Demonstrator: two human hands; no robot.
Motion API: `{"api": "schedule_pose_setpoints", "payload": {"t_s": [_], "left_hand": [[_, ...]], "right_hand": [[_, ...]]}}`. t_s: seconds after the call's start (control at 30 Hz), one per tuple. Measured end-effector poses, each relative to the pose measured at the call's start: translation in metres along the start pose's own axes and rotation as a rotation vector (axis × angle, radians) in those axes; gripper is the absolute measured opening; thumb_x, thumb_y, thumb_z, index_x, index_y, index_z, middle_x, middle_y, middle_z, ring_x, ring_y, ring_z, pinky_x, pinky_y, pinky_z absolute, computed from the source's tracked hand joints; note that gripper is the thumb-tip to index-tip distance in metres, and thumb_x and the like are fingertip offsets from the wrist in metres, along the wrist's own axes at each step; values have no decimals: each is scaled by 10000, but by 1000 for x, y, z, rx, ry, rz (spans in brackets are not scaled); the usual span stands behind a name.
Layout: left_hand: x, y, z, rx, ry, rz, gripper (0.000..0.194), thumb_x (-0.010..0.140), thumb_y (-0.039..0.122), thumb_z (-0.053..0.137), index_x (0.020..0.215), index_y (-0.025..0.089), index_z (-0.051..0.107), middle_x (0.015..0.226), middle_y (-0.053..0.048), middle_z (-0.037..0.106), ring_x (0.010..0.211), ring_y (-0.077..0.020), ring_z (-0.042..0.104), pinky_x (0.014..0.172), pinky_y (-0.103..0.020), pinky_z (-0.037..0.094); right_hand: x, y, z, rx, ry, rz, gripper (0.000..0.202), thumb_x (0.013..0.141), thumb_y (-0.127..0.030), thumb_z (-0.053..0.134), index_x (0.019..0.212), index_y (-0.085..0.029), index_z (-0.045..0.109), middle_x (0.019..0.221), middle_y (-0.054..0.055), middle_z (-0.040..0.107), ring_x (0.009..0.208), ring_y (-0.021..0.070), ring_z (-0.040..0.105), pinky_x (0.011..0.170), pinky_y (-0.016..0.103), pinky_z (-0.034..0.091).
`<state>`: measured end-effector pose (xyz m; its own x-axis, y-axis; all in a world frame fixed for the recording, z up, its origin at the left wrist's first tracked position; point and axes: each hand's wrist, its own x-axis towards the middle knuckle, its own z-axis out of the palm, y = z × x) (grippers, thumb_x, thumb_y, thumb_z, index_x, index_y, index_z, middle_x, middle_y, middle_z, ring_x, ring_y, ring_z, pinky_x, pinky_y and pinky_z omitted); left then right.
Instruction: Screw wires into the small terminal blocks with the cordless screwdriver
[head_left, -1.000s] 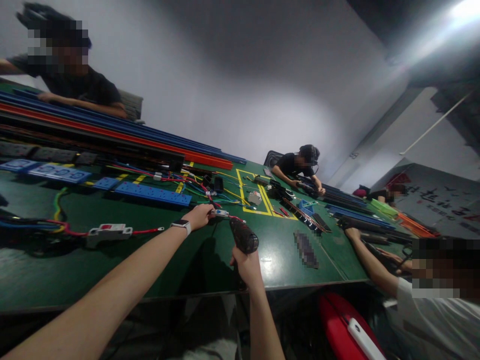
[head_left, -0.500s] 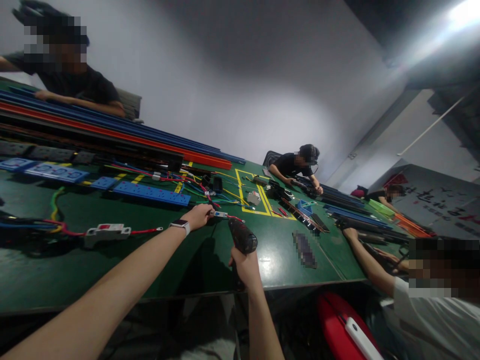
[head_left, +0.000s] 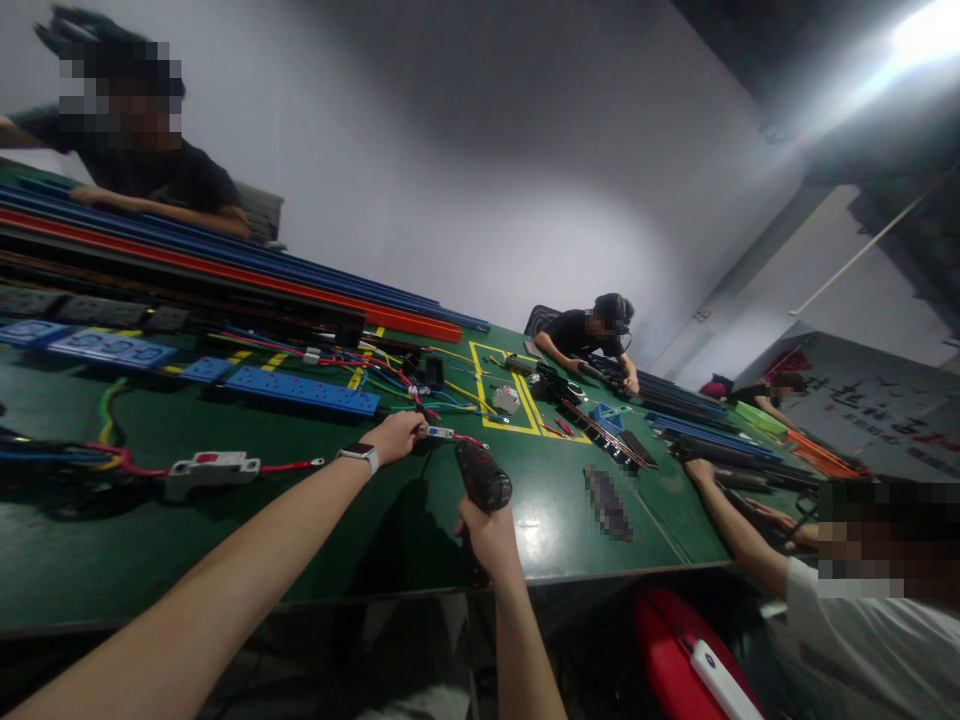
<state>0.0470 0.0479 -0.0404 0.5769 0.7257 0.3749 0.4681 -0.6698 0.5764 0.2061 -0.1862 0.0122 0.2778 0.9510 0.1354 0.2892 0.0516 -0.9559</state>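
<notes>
My left hand (head_left: 400, 437), with a watch on its wrist, is closed on a small white circuit breaker (head_left: 440, 433) just above the table. A short red wire (head_left: 471, 441) with a ring end leads out of the breaker to the right. In my right hand (head_left: 491, 535) is a black cordless drill (head_left: 484, 477), gripped by its handle. The drill's front points away from me, close to the breaker and its red wire; its tip is hidden behind the body. To the left lies another circuit breaker (head_left: 214, 472) with red wires attached.
Blue socket strips (head_left: 300, 389) and a tangle of coloured wires lie beyond my left hand on the green table (head_left: 300, 530). Long blue and orange rails (head_left: 405, 322) run along the far side. A blurred dark flat object (head_left: 609, 503) lies to the right. Several co-workers sit around the table.
The view has shifted very slightly. Both hands keep their hold on the circuit breaker and the drill, almost in the same place.
</notes>
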Motion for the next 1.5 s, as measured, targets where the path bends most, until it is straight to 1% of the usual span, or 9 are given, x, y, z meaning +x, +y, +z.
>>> {"api": "schedule_pose_setpoints", "payload": {"t_s": [0.23, 0.47, 0.67, 0.83, 1.0, 1.1, 1.23, 1.4, 1.5], "left_hand": [[0, 1, 0, -22, 14, -5, 140, 790, 239, 597, 898, 204, 679, 937, -71, 703, 966, -212, 638, 901, -316, 476], [4, -10, 7, 22, -11, 6, 210, 791, 202, 575, 976, 209, 676, 987, -76, 695, 968, -210, 628, 883, -312, 466], [5, -15, 10, 46, -5, 37, 186, 800, 204, 559, 950, 221, 669, 963, -66, 692, 941, -207, 625, 848, -302, 462], [5, -13, 9, 43, -9, 14, 193, 796, 199, 563, 954, 219, 672, 969, -68, 695, 945, -205, 628, 858, -299, 463], [3, -6, 5, 24, -8, 1, 167, 794, 212, 578, 925, 214, 681, 960, -70, 700, 955, -206, 634, 880, -301, 465], [2, -2, 2, 13, -6, -10, 140, 792, 216, 584, 893, 210, 682, 944, -69, 702, 951, -208, 638, 883, -303, 469], [0, 2, -2, 4, -12, -17, 120, 784, 223, 598, 871, 210, 679, 930, -65, 703, 946, -209, 643, 875, -299, 475], [1, 1, -1, 22, -18, -20, 152, 790, 214, 582, 907, 220, 680, 957, -60, 701, 978, -209, 636, 897, -304, 465], [1, -1, 1, 38, -17, -5, 181, 799, 205, 563, 936, 227, 679, 971, -58, 701, 985, -209, 632, 904, -308, 458]], "right_hand": [[1, 4, -1, 24, 16, -6, 167, 711, -183, 526, 862, -184, 598, 588, -36, 568, 496, 152, 565, 490, 235, 445], [0, 5, -1, -7, 13, 11, 107, 720, -184, 516, 779, -177, 606, 540, -26, 563, 505, 160, 572, 512, 242, 445], [-1, -1, -2, 8, 5, -11, 122, 710, -180, 520, 793, -180, 610, 557, -27, 568, 511, 154, 567, 516, 234, 448], [-1, 0, -1, 23, 2, -17, 166, 713, -188, 516, 846, -176, 615, 572, -32, 566, 512, 156, 571, 517, 238, 464], [-1, 3, 0, 23, 15, -10, 179, 709, -197, 522, 864, -186, 611, 563, -47, 560, 496, 148, 560, 509, 234, 449], [-1, 3, -1, 21, 18, -25, 155, 716, -197, 518, 844, -190, 605, 577, -46, 564, 496, 144, 559, 510, 234, 445], [-1, 2, -1, 0, 2, -19, 145, 727, -198, 510, 829, -184, 611, 544, -40, 567, 505, 154, 567, 517, 237, 443], [-1, 2, -2, -33, 2, -12, 98, 742, -197, 503, 756, -183, 599, 529, -27, 571, 524, 162, 580, 538, 240, 447], [-2, 1, -2, -38, 3, -10, 91, 744, -202, 508, 755, -185, 597, 531, -27, 578, 522, 162, 581, 541, 243, 447]]}}
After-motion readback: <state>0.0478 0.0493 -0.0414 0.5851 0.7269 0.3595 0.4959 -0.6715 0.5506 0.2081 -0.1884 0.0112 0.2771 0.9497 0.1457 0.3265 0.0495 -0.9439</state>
